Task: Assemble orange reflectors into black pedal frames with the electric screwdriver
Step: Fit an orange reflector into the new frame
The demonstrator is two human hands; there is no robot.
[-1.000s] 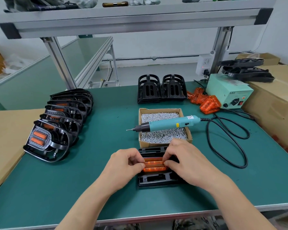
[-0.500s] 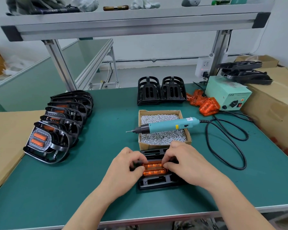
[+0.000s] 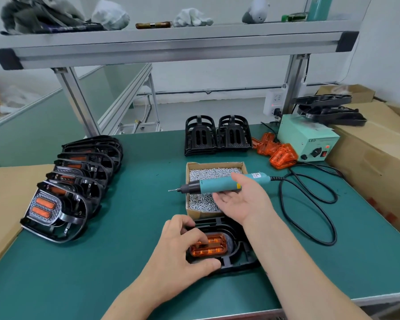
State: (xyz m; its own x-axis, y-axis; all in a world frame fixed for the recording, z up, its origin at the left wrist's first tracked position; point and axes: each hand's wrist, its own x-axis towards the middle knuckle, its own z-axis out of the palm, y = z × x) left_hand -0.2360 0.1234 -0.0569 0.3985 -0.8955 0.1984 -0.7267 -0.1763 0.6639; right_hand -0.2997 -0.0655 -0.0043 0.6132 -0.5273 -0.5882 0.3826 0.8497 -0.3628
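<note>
Orange: one reflector (image 3: pixel 214 249) in one black frame (image 3: pixel 238 256), left grip (image 3: pixel 178 255) clamping the frame; right grip (image 3: pixel 243 199) apart at one screwdriver (image 3: pixel 214 182).

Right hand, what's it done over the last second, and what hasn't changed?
The right hand left the orange reflector and went up to the electric screwdriver, touching it, fingers not yet closed. The left hand still grips the pedal frame; the screwdriver still lies across the screw box.
</note>
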